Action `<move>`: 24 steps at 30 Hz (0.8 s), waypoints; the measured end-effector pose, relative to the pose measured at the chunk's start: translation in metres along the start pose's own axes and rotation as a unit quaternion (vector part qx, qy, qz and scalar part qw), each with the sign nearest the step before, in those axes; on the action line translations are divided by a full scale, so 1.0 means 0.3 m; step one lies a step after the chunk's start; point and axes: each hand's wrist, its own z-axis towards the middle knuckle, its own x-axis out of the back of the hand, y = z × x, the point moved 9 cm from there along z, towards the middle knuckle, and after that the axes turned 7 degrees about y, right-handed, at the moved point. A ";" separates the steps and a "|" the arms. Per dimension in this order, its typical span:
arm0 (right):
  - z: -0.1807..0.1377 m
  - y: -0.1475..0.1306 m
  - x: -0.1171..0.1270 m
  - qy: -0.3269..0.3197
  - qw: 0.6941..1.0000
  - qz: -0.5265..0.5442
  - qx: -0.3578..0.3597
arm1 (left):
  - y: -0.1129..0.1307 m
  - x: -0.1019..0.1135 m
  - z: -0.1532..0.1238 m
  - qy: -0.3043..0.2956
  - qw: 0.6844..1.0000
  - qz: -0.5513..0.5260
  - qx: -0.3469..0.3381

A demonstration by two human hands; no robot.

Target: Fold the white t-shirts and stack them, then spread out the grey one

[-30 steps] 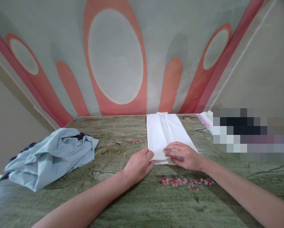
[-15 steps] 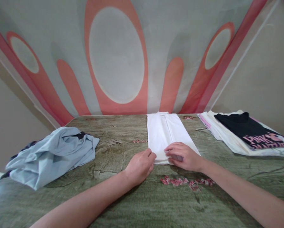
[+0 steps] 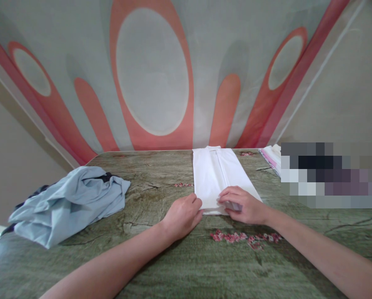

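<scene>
A white shirt (image 3: 209,174), folded into a long narrow strip, lies flat with its collar end at the table's far edge. At its near left corner my left hand (image 3: 183,216) is closed, thumb and fingers pinching the cloth. My right hand (image 3: 245,205) rests on the near right part of the shirt. Its fingers are bent and spread over the fabric, with a gap between them and the thumb. The near edge of the shirt runs between both hands, partly hidden by them.
A crumpled light blue garment (image 3: 70,203) with dark cloth under it lies at the left. Folded clothes (image 3: 270,157) sit at the right, mostly hidden by a pixelated patch. The wood-patterned table (image 3: 161,270) has printed pink flowers and meets a patterned wall covering (image 3: 204,104).
Both hands have shifted only very slightly at the shirt's near edge. The shirt lies in the same place. The clothes at the right are now covered by pixelation.
</scene>
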 end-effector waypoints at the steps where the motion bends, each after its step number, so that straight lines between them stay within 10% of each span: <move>1: 0.000 0.000 -0.001 0.001 1.000 -0.002 0.001 | -0.002 -0.002 0.002 -0.001 1.000 0.008 -0.003; 24: -0.001 -0.002 -0.006 0.004 0.999 -0.023 0.027 | 0.048 0.068 -0.013 0.078 0.988 0.103 -0.081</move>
